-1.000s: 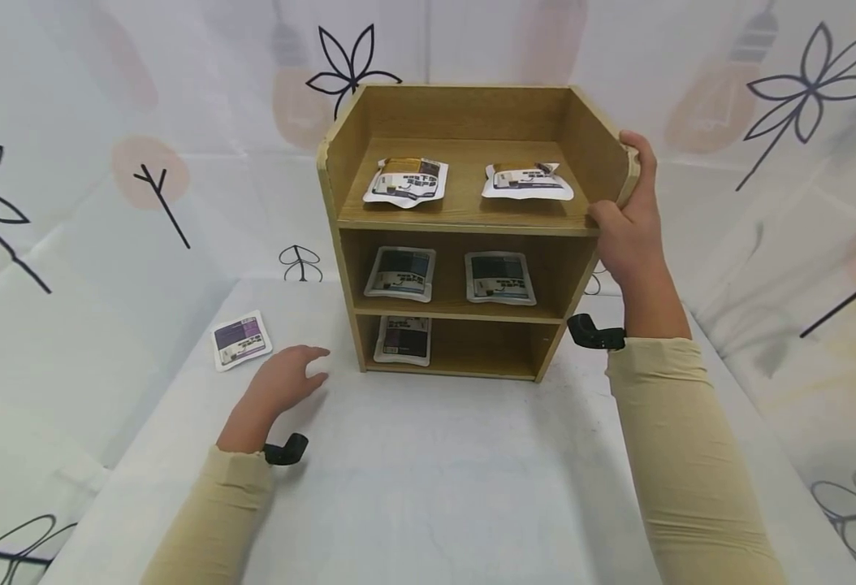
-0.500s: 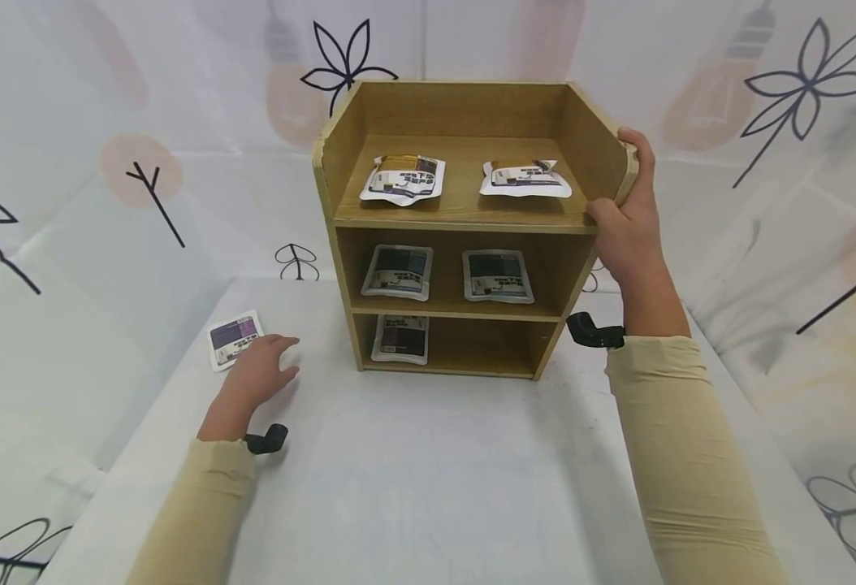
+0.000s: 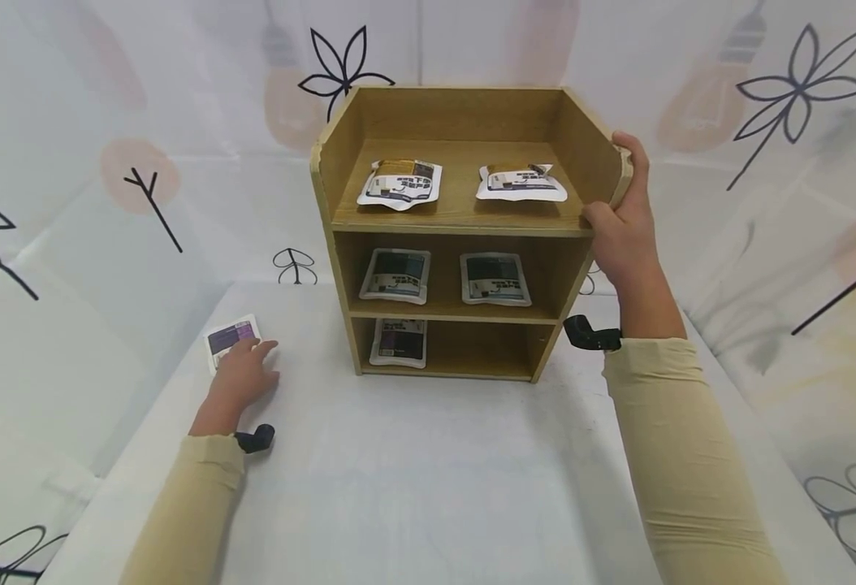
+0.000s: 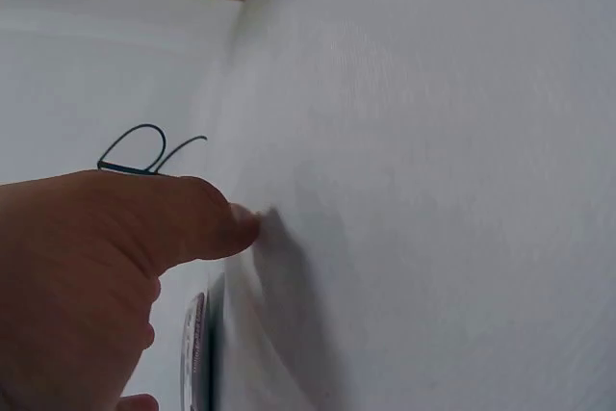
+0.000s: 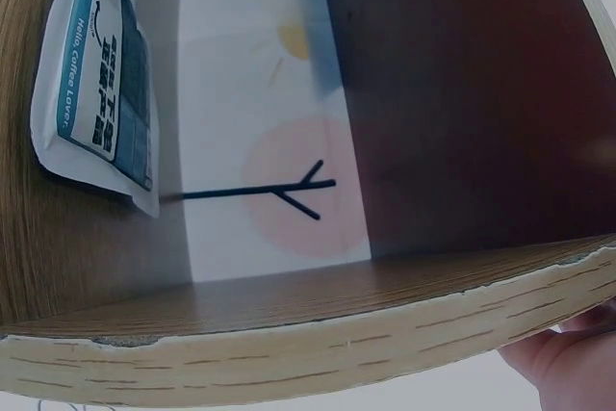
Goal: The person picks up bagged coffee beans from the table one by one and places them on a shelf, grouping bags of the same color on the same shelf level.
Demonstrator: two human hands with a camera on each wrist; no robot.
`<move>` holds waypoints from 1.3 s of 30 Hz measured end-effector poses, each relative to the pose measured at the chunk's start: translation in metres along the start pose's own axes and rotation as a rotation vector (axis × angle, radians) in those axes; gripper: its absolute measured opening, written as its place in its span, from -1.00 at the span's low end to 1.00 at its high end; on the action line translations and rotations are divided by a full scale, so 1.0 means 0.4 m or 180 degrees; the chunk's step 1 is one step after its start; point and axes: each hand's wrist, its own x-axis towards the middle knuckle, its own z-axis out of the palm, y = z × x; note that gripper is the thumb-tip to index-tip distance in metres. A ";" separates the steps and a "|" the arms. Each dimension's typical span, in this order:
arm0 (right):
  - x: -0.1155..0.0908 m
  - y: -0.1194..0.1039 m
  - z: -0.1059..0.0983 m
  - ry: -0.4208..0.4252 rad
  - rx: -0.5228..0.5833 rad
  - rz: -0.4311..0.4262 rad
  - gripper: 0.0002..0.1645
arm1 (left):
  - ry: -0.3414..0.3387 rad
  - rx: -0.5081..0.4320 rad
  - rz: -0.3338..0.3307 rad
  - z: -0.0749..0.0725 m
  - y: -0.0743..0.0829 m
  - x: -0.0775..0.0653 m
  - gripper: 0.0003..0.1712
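My left hand (image 3: 239,378) reaches over a flat white coffee packet (image 3: 227,333) with a purple label, lying on the table at the left. Its fingers overlap the packet's near part, and the thumb and forefinger are spread apart. In the left wrist view the packet (image 4: 195,353) shows edge-on below the thumb. With my right hand (image 3: 624,231) I grip the right side panel of a small wooden shelf (image 3: 464,229), thumb at the front of the top board and fingers round the panel's edge. The right wrist view catches part of that hand (image 5: 577,363) beyond the panel.
On the top level sit two coffee packets, a left one (image 3: 400,184) and a right one (image 3: 521,182). Below them are two darker packets (image 3: 395,275) (image 3: 495,279). One more packet (image 3: 399,342) stands at the bottom level's left. Patterned cloth (image 3: 77,162) hangs around the white table (image 3: 413,471).
My left hand has moved left, away from the shelf, and now overlaps the purple-labelled packet. My right hand has kept its grip on the shelf.
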 end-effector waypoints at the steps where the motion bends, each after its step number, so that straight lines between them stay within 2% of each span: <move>1: 0.001 0.000 -0.001 0.0006 0.0005 -0.0005 -0.11 | -0.0013 -0.0014 -0.0035 0.002 -0.005 0.004 -0.34; 5: 0.003 0.003 -0.003 0.0032 0.0004 0.0014 -0.09 | -0.0008 -0.0064 -0.0123 0.002 -0.017 0.016 -0.32; 10: 0.006 0.009 -0.004 0.0042 -0.0032 0.0039 -0.08 | 0.0058 -0.0035 -0.0110 -0.008 -0.028 0.021 -0.32; 15: 0.003 0.016 -0.003 0.0034 -0.0071 0.0039 -0.07 | 0.0023 -0.0030 -0.0158 -0.009 -0.043 0.021 -0.32; 19: 0.001 0.017 -0.003 0.0031 -0.0084 -0.0038 -0.07 | 0.0034 0.0012 -0.0193 -0.006 -0.057 0.024 -0.34; 24: 0.003 0.015 -0.005 0.0036 -0.0126 -0.0066 -0.08 | 0.0119 0.0086 -0.0143 -0.003 -0.069 0.031 -0.41; 32: 0.005 0.010 -0.009 0.0049 -0.0105 -0.0085 -0.08 | 0.0035 0.0149 -0.0123 -0.005 -0.072 0.042 -0.46; 39: 0.000 0.014 -0.007 -0.0003 -0.0095 -0.0003 -0.06 | 0.0101 0.0186 -0.0044 0.004 -0.086 0.035 -0.48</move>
